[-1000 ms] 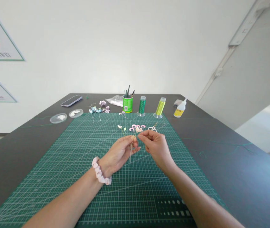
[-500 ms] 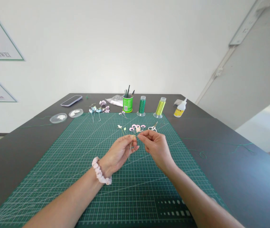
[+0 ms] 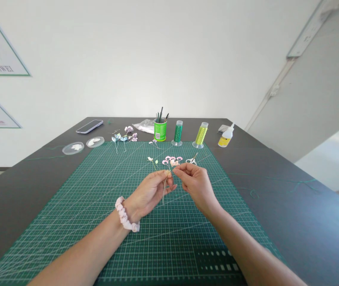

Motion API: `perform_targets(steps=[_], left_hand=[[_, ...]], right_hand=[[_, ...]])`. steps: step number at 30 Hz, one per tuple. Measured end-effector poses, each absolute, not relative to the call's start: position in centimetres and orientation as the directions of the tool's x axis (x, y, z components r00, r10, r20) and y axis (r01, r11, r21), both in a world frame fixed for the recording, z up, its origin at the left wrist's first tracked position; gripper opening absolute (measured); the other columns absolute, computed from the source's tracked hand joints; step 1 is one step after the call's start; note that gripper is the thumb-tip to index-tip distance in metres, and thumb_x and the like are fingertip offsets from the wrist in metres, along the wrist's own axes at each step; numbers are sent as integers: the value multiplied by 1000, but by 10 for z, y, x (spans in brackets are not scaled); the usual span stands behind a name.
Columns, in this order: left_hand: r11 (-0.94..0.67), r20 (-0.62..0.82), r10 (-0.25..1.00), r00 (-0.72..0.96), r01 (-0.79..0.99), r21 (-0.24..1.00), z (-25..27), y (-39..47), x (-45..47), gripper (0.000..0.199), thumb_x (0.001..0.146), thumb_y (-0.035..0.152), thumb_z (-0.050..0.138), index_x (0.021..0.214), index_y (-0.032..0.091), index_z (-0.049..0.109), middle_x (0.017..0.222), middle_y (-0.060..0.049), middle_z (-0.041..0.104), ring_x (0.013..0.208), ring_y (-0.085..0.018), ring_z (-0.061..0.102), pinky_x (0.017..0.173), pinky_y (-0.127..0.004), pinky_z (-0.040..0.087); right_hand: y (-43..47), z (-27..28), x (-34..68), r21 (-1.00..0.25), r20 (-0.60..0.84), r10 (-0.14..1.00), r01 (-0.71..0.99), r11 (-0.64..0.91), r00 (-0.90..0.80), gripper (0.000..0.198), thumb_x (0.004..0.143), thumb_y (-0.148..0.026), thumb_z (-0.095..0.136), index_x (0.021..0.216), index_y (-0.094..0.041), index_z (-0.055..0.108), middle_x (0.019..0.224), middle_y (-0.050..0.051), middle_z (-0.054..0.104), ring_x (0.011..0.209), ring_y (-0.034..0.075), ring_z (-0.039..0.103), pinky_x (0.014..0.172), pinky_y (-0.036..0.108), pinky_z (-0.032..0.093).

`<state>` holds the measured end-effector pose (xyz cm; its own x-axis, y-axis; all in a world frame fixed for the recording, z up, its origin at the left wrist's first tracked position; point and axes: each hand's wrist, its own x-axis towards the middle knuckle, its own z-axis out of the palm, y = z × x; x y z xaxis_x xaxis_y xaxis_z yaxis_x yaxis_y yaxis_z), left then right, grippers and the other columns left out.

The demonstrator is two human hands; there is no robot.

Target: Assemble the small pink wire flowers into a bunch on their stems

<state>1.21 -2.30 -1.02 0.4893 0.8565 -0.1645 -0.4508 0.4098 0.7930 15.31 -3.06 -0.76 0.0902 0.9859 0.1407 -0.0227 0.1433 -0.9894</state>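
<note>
Between thumb and fingertips, my left hand (image 3: 154,186) pinches the thin stems of a small artificial flower spray. Its pink blossoms (image 3: 172,161) fan out above the fingers, and the loose stem ends (image 3: 164,194) hang below. My right hand (image 3: 193,180) is closed in a pinch just right of the stems; whatever lies between its fingertips is too fine to make out. A white bud on a stem (image 3: 150,159) and a small green leaf (image 3: 156,162) show just beyond my left hand. White-handled scissors (image 3: 191,161) lie on the green cutting mat (image 3: 121,254) behind my right hand.
At the back stand a green can of tools (image 3: 160,130), a dark green thread spool (image 3: 178,133), a yellow-green spool (image 3: 201,135) and a glue bottle (image 3: 225,136). Further left are finished-looking flowers (image 3: 123,138), shallow dishes (image 3: 73,148) and a phone (image 3: 90,126).
The pink blossoms have turned slightly, and the hanging stem ends have swung a little. Both hands stay in nearly the same place.
</note>
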Motion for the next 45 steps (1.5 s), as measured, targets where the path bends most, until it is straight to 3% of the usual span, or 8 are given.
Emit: perform_targets(steps=[28,34,41,45], left_hand=[[420,-159,852,500,-467,778,-11,-23,13,23,75,26,76,60,14,63,61,2,57,64,-9,52,91,-33,45],[451,-152,832,533,-491,745,-11,-23,12,19,76,23,75,64,13,65,62,2,58,66,-9,53,91,-34,46],[497,-127,780,613,-482,722,-13,-22,12,21,83,23,67,65,13,62,63,2,53,64,-9,51,85,-31,48],[537,-138,749,649,-471,700,-13,-22,12,23,85,23,65,65,13,59,63,3,49,62,-8,47,81,-28,47]], right_hand=[[-31,-7,153,-992,87,994,-89,92,63,22,67,-38,71,64,-17,64,47,-5,50,37,5,29,36,22,21],[-31,-8,153,-984,65,997,-162,70,38,23,66,-38,73,65,-17,64,47,-6,49,36,4,27,35,21,20],[-32,-6,152,-963,32,999,-269,27,-14,25,64,-38,76,63,-17,63,42,-10,36,37,4,22,34,20,19],[-32,-6,153,-957,36,999,-289,26,-30,23,65,-36,76,64,-16,64,42,-10,39,37,4,23,34,19,18]])
